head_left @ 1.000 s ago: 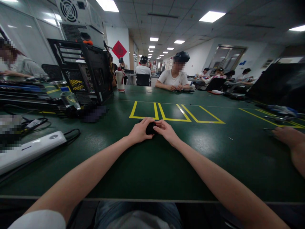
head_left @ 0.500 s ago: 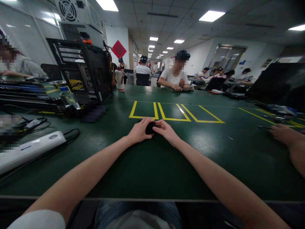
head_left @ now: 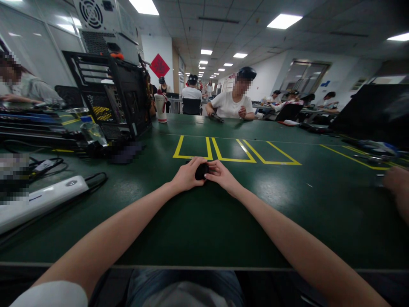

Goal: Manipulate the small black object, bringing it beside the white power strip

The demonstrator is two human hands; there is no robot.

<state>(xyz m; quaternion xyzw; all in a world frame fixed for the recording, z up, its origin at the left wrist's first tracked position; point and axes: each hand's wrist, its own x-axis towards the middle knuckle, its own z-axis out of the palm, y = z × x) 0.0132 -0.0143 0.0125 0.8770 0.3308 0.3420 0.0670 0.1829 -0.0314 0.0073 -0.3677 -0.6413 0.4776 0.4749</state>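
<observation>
In the head view, the left hand [head_left: 188, 175] is curved around a small black rounded object [head_left: 200, 172], clamped on its left side between thumb and fingers. The right hand [head_left: 223, 175] grips the right side of the same object with thumb and fingertips. The fingers partly cover the object; its exact type cannot be told. The object is located centrally at the green desk [head_left: 204, 230], just on the near side of the yellow tape markings [head_left: 234, 160]. A white elongated device [head_left: 44, 200] lies at the left. Beyond it stand a black computer case [head_left: 108, 94] and a white cup [head_left: 161, 110].
</observation>
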